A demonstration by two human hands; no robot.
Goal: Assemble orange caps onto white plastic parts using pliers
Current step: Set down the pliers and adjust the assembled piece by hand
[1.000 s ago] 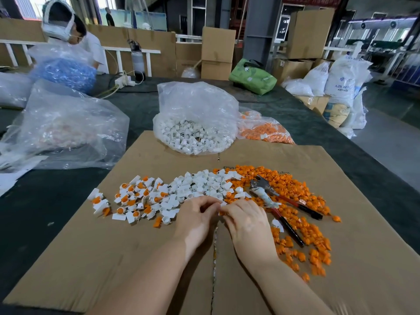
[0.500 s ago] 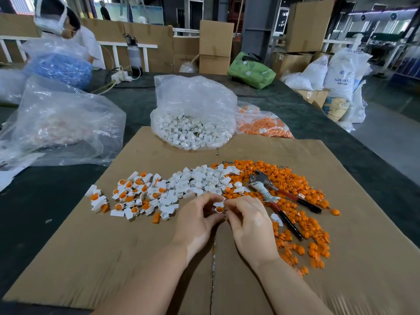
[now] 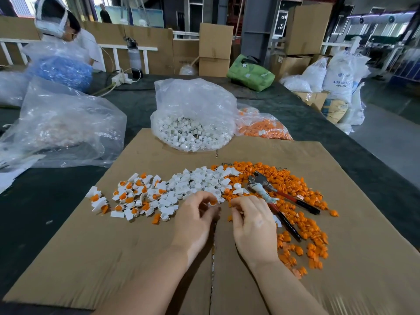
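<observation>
My left hand [image 3: 196,220] pinches a white part with an orange cap [image 3: 212,202] in its fingertips, just in front of the loose white parts [image 3: 200,179]. A short gap away, my right hand [image 3: 253,223] hovers with fingers curled at the edge of the orange caps [image 3: 286,178]. A small orange piece shows by its thumb, and whether it is held is unclear. The pliers [image 3: 293,198], with red and black handles, lie on the caps to the right of that hand, untouched. Capped white parts [image 3: 131,194] lie spread at the left.
All of it lies on a flat cardboard sheet [image 3: 113,251] on a dark table. Behind stand a clear bag of white parts [image 3: 193,133], a bag of orange caps [image 3: 263,128] and a big clear bag [image 3: 63,128] at the left. A person [image 3: 59,21] sits at the far left.
My hands, which worked together on one part, have drawn apart. The left hand keeps the capped part, and the right hand has let go of it.
</observation>
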